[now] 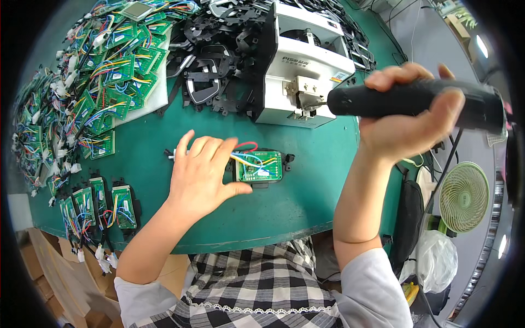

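My right hand point(410, 112) is wrapped round a black electric screwdriver point(377, 101), raised at the right. The screwdriver's tip points left and reaches the metal outlet on the front of a white screw feeder point(279, 90). My left hand point(199, 172) lies palm down with its fingers apart, over the wires at the left end of a green circuit board point(268, 170). That board sits in a black plastic housing, with red, blue, yellow and white wires running under my hand. White and black plug ends show left of my fingers. The thumb is stretched out by the board's lower left corner.
Wired green circuit boards point(117, 71) are heaped at the far left. Several boards in black housings point(124, 206) lie at the near left edge. Black plastic frames point(205, 82) pile up behind. On the right stand a green fan point(465, 197) and a clear plastic bag point(437, 259).
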